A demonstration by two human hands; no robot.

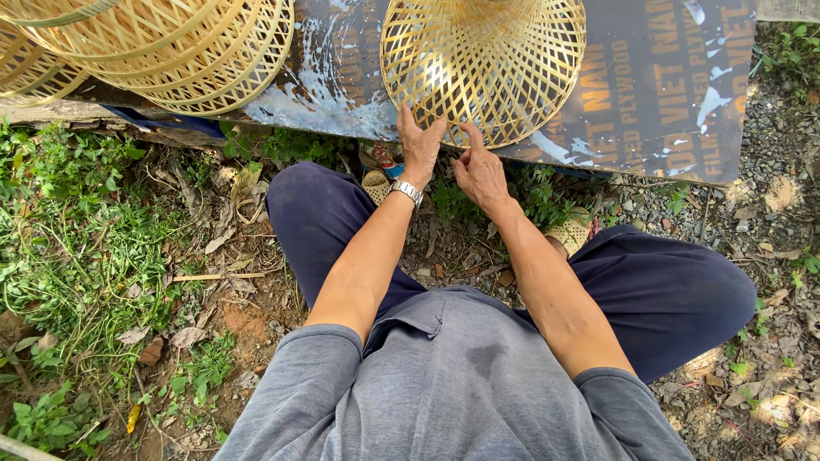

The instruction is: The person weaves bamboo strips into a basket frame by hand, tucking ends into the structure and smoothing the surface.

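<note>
Basket (pixel 483 60): light, springy open bamboo weave; likely fragile | Grip: at rim | Left hand (pixel 420 147): open, fingers touching rim | Right hand (pixel 480 171): pinching rim strip

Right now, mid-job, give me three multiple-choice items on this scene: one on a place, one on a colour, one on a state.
1. Where does the woven bamboo frame at the hands rest?
A. on the dark board
B. on the grass
C. on the lap

2. What colour are the trousers?
A. red
B. white
C. dark blue

3. How is the left hand?
A. fisted in the air
B. fingers spread against the frame's rim
C. flat on the knee

Answers:
1 A, the frame sits on the board.
2 C, both legs show dark blue.
3 B, its fingers touch the rim beside the right hand.
</note>
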